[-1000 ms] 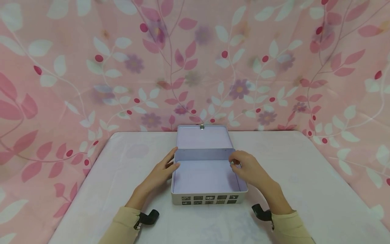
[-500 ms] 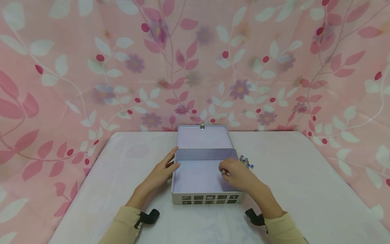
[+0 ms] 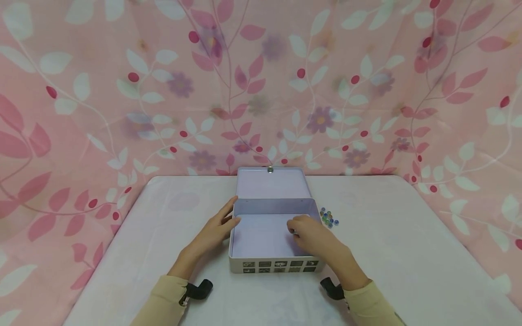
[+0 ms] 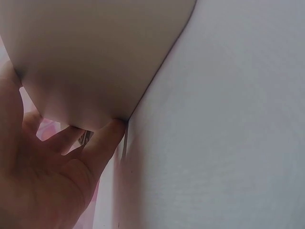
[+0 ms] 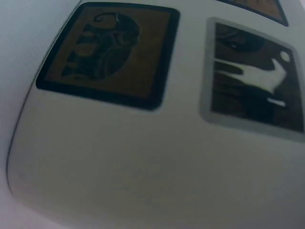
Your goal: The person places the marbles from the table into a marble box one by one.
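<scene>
A pink curtain (image 3: pixel 122 90) printed with leaves and flowers hangs behind and around everything; in front of it lies the white worktop (image 3: pixel 408 253); at its middle stands an open tin box (image 3: pixel 261 265), its lid (image 3: pixel 271 183) laid back flat towards the curtain, its pale inside showing, its front wall bearing a row of small dark picture squares, two of which fill the right wrist view; the left hand (image 3: pixel 212 233) rests against the box's left wall near the hinge end, fingers (image 4: pixel 102 143) straight and spread, holding nothing, the thumb tip at the wall's lower edge in the left wrist view; the right hand (image 3: pixel 311 235) is inside the box over its right half, fingers (image 3: pixel 294 225) curled with the tips drawn together, though whether they pinch anything I cannot tell; just beside the box's right wall, near the hinge end, a small cluster of coloured marbles (image 3: pixel 328 217) lies on the worktop.
</scene>
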Action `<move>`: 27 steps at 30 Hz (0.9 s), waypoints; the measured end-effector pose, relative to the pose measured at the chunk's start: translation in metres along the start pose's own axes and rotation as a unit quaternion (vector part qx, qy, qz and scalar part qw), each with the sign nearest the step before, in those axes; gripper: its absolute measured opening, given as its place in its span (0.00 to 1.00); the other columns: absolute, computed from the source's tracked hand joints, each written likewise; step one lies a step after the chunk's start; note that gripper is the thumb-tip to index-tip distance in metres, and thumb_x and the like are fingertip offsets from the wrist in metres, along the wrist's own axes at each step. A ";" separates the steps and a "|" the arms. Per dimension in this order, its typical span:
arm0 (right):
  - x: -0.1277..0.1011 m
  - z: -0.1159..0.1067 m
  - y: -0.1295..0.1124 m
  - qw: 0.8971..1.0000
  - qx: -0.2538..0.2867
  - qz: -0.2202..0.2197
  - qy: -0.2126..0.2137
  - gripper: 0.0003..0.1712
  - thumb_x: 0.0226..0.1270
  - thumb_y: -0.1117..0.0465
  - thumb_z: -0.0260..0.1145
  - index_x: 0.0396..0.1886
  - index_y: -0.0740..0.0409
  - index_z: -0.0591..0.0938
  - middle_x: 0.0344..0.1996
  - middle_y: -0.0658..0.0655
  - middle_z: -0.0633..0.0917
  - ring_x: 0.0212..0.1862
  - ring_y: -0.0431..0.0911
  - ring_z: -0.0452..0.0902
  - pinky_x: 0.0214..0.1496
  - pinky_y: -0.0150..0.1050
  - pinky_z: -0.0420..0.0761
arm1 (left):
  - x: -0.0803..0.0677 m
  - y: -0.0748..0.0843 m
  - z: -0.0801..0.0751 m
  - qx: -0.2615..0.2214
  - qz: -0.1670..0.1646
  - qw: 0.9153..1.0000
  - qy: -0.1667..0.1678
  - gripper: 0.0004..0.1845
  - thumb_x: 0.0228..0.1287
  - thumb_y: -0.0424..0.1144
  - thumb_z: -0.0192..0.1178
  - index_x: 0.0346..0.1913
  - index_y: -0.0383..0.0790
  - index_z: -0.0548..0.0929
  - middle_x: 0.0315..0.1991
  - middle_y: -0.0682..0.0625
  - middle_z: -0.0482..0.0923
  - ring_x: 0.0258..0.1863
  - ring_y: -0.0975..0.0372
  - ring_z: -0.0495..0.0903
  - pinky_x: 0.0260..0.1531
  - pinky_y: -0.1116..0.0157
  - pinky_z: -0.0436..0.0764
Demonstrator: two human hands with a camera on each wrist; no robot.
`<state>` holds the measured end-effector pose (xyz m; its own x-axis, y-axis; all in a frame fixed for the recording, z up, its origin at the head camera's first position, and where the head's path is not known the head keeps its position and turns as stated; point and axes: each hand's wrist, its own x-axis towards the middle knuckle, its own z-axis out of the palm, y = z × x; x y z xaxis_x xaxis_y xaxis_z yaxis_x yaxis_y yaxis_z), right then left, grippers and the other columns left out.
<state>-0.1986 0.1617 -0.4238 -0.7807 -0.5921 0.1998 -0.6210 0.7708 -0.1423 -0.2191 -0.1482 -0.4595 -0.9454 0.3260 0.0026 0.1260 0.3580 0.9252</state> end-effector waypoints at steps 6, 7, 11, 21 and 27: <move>0.006 0.004 -0.003 0.998 0.007 0.029 -0.057 0.09 0.63 0.69 0.67 0.24 0.55 0.79 0.21 0.47 0.79 0.26 0.39 0.68 0.30 0.35 0.72 | 0.000 0.000 0.000 0.002 0.001 1.000 0.006 0.38 0.71 0.59 0.55 0.78 0.71 0.49 0.80 0.50 0.50 0.76 0.43 0.59 0.67 0.43 0.70; 0.007 0.005 -0.004 0.997 0.012 0.036 -0.071 0.10 0.63 0.70 0.66 0.24 0.55 0.79 0.21 0.47 0.78 0.26 0.40 0.67 0.30 0.34 0.71 | 0.000 0.000 0.000 0.004 0.001 1.000 0.007 0.38 0.71 0.59 0.55 0.78 0.71 0.49 0.80 0.50 0.50 0.76 0.43 0.59 0.68 0.43 0.69; 0.009 0.007 -0.006 0.992 0.027 0.056 -0.109 0.11 0.63 0.72 0.65 0.23 0.56 0.78 0.19 0.46 0.75 0.26 0.40 0.66 0.30 0.35 0.70 | 0.000 0.000 0.000 0.014 0.002 1.000 0.007 0.38 0.71 0.60 0.55 0.78 0.70 0.48 0.80 0.50 0.50 0.76 0.42 0.59 0.68 0.42 0.68; 0.008 0.010 -0.007 0.993 0.022 0.062 -0.095 0.12 0.60 0.70 0.64 0.21 0.53 0.77 0.19 0.45 0.74 0.26 0.40 0.66 0.29 0.34 0.69 | -0.003 0.000 0.001 -0.019 -0.005 1.000 0.001 0.37 0.73 0.57 0.54 0.78 0.71 0.49 0.81 0.48 0.49 0.77 0.42 0.56 0.65 0.42 0.72; 0.006 0.007 -0.007 0.996 0.016 0.060 -0.072 0.12 0.63 0.67 0.65 0.21 0.53 0.77 0.18 0.46 0.75 0.24 0.40 0.66 0.28 0.34 0.69 | -0.002 0.001 0.002 -0.028 -0.009 1.000 -0.002 0.37 0.73 0.56 0.54 0.78 0.72 0.49 0.81 0.47 0.48 0.77 0.42 0.55 0.65 0.42 0.72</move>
<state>-0.1994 0.1509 -0.4285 -0.8494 -0.5262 0.0393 -0.5235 0.8310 -0.1880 -0.2166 -0.1462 -0.4594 -0.9462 0.3232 -0.0163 0.0910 0.3139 0.9451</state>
